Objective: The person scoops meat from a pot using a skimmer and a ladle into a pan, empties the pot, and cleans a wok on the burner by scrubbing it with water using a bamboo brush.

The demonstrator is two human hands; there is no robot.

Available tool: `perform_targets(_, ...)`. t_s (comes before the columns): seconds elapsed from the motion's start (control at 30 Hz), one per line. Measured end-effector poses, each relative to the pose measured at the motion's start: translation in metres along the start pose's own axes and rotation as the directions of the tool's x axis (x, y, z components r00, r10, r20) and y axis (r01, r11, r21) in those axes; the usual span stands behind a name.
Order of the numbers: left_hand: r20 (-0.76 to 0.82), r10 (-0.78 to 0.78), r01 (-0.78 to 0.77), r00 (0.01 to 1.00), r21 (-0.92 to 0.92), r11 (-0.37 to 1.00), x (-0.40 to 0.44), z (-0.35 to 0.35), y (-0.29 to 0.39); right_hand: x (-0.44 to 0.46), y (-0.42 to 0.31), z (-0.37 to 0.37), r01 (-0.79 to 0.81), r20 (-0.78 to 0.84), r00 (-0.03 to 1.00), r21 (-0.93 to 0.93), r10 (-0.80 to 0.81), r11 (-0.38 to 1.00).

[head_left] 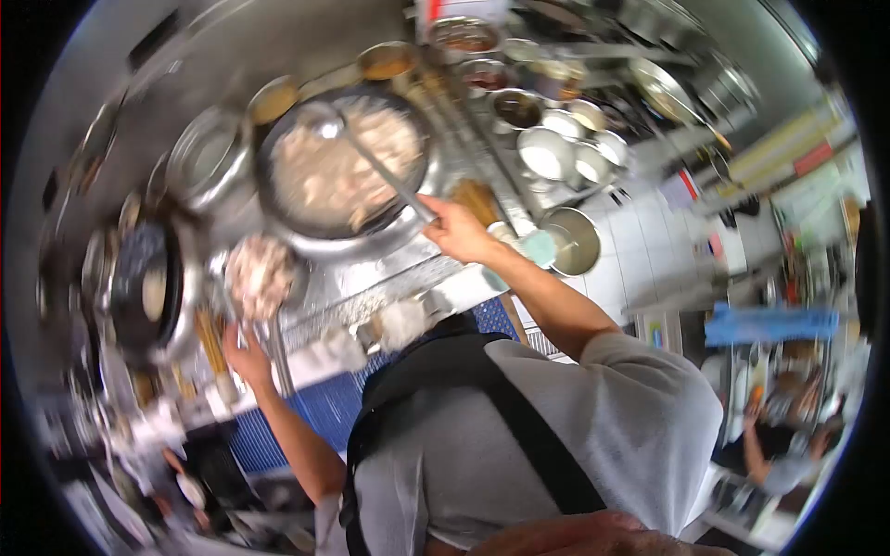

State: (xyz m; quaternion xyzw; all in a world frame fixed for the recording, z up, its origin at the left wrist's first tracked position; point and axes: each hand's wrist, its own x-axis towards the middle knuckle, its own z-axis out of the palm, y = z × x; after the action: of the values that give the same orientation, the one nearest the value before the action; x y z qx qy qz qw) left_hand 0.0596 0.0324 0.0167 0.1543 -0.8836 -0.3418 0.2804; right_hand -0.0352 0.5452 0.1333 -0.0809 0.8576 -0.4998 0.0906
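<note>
My right hand (459, 230) is closed around the handle of a metal ladle (375, 165), whose bowl end hangs over the large wok (428, 176). In the wok, pale pieces of meat (343, 162) lie in cloudy liquid. At the lower left, my left hand (248, 360) is closed on what looks like a thin metal handle by a round metal strainer or bowl (297, 276); blur hides the exact grip. That vessel is heaped with pale pinkish meat pieces (260, 278). A second metal handle (281, 357) lies just right of my left hand.
Another dark wok (171, 278) sits at the left, with a metal pot (206, 153) behind. Sauce containers (514, 109) and white bowls (547, 153) stand at the right. A steel bucket (575, 243) is beyond my right forearm. Another person (788, 463) works at far right.
</note>
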Motion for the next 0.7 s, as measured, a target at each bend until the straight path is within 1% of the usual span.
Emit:
perform_targets(0.03,0.012,0.028,-0.029,1.000,0.091,0.995,-0.014,-0.003,0.052,0.003,0.013,-0.008,0.012,-0.051,0.999,-0.028,-0.013,1.000)
perform_targets(0.07,0.042,-0.021,0.018,0.999,0.081,0.997,-0.024,0.005,0.069,-0.005,0.003,-0.020,-0.031,-0.068,0.997,-0.049,0.027,0.998)
perform_targets(0.1,0.090,0.000,-0.001,0.996,0.011,1.000,-0.033,0.018,0.084,-0.010,0.003,-0.028,-0.074,-0.099,0.993,-0.082,0.066,0.994)
perform_targets(0.17,0.168,0.028,-0.024,0.985,-0.024,0.999,-0.045,0.049,0.116,-0.012,0.004,-0.036,-0.150,-0.136,0.982,-0.141,0.131,0.979)
perform_targets(0.23,0.247,0.078,-0.040,0.966,-0.154,0.987,-0.055,0.081,0.163,-0.005,0.037,-0.021,-0.098,-0.244,0.968,-0.127,0.065,0.987)
perform_targets(0.3,0.255,0.204,-0.145,0.945,-0.234,0.961,-0.059,0.113,0.209,-0.003,0.059,-0.005,-0.073,-0.327,0.945,-0.138,0.024,0.988)
perform_targets(0.33,0.215,0.311,-0.276,0.926,-0.179,0.944,-0.060,0.126,0.231,-0.005,0.063,0.001,-0.047,-0.340,0.940,-0.135,-0.002,0.990)
perform_targets(0.37,0.181,0.416,-0.401,0.891,-0.118,0.909,-0.059,0.139,0.250,-0.009,0.055,-0.008,-0.111,-0.235,0.967,-0.035,0.100,0.993)
perform_targets(0.43,0.281,0.414,-0.423,0.866,-0.030,0.905,-0.058,0.163,0.274,-0.017,0.031,-0.028,-0.265,0.020,0.964,0.144,0.265,0.953)
perform_targets(0.47,0.327,0.396,-0.427,0.858,0.024,0.904,-0.055,0.174,0.281,-0.012,0.050,-0.031,-0.258,0.055,0.966,0.229,0.253,0.938)
perform_targets(0.5,0.307,0.404,-0.428,0.861,0.012,0.903,-0.048,0.188,0.281,-0.012,0.063,-0.040,-0.121,0.004,0.993,0.031,0.121,0.992)
perform_targets(0.53,0.364,0.256,-0.294,0.896,0.054,0.954,-0.043,0.192,0.294,-0.013,0.075,-0.048,0.004,-0.046,0.999,-0.182,-0.013,0.983)
perform_targets(0.57,0.398,0.295,-0.386,0.868,0.171,0.906,-0.038,0.199,0.295,-0.018,0.081,-0.053,0.112,-0.075,0.986,-0.359,-0.148,0.927)
perform_targets(0.6,0.475,0.289,-0.416,0.831,0.186,0.890,-0.035,0.207,0.291,-0.020,0.099,-0.051,0.215,-0.174,0.935,-0.416,-0.309,0.884)
perform_targets(0.63,0.472,0.237,-0.364,0.849,0.199,0.910,-0.037,0.222,0.279,-0.029,0.075,-0.065,0.089,-0.121,0.986,-0.213,-0.117,0.973)
perform_targets(0.67,0.517,0.157,-0.338,0.841,0.277,0.900,-0.035,0.218,0.286,-0.036,0.063,-0.082,0.099,-0.048,0.993,-0.154,-0.107,0.983)
perform_targets(0.7,0.519,0.110,-0.283,0.848,0.267,0.921,-0.035,0.219,0.283,-0.038,0.061,-0.096,0.089,0.027,0.996,-0.079,-0.087,0.993)
